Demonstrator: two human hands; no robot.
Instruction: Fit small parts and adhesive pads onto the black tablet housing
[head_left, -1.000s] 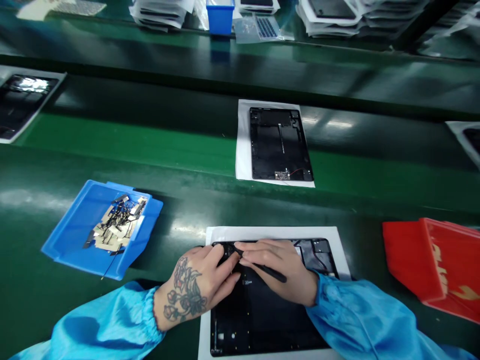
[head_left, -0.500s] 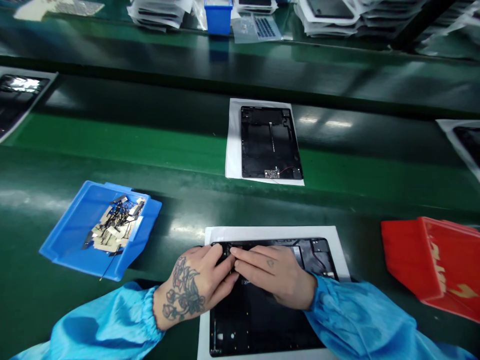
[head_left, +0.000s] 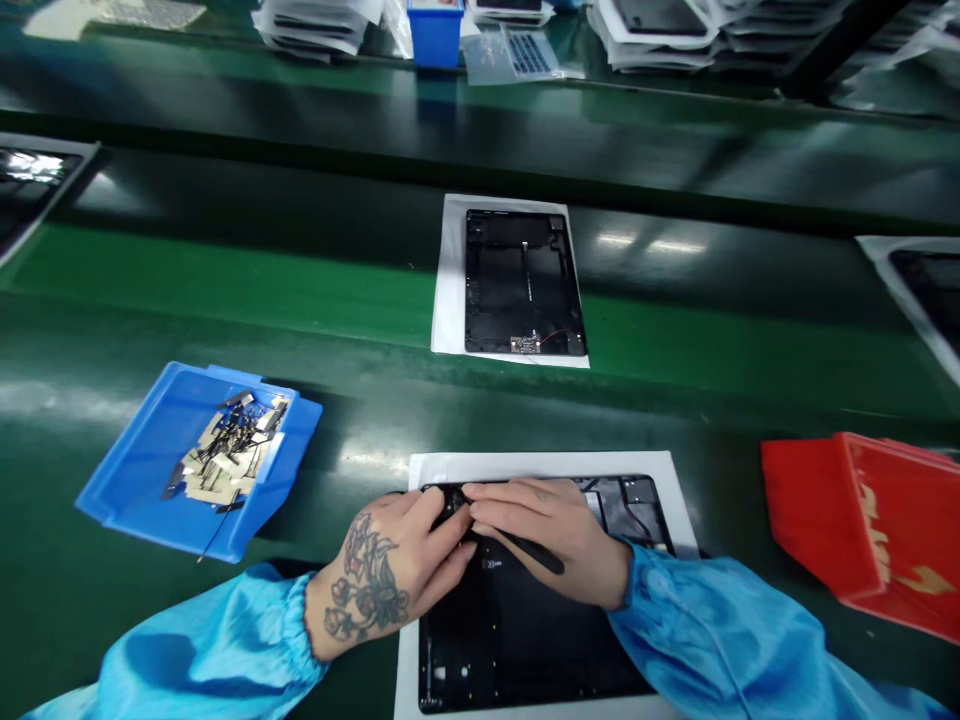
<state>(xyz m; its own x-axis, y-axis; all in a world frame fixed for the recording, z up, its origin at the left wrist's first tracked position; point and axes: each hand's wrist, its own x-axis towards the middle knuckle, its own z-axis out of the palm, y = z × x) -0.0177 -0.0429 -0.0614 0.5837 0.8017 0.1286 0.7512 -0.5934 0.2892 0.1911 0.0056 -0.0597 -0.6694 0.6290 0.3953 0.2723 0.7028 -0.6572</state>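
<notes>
A black tablet housing (head_left: 540, 640) with inner parts showing lies before me on a white sheet (head_left: 679, 510). At its upper left corner, my left hand (head_left: 401, 565) has its fingers bent and pressed close together; what they hold, if anything, is hidden. My right hand (head_left: 551, 535) meets it from the right, fingertips almost touching the left ones. Under the right palm shows the dark end of slim black tweezers (head_left: 544, 556), held in that hand. Their tips are covered by the fingers.
To the left is a blue bin (head_left: 135, 480) of small flat parts with black wires (head_left: 232, 455). A red bin (head_left: 817, 520) stands right. Beyond, another tablet housing (head_left: 525, 285) lies on a green belt (head_left: 337, 290). Stacked sheets (head_left: 319, 25) line the back shelf.
The housings on the belt have shifted left. My right hand has turned slightly, so the tweezers' dark end now shows. My left hand has stayed in place.
</notes>
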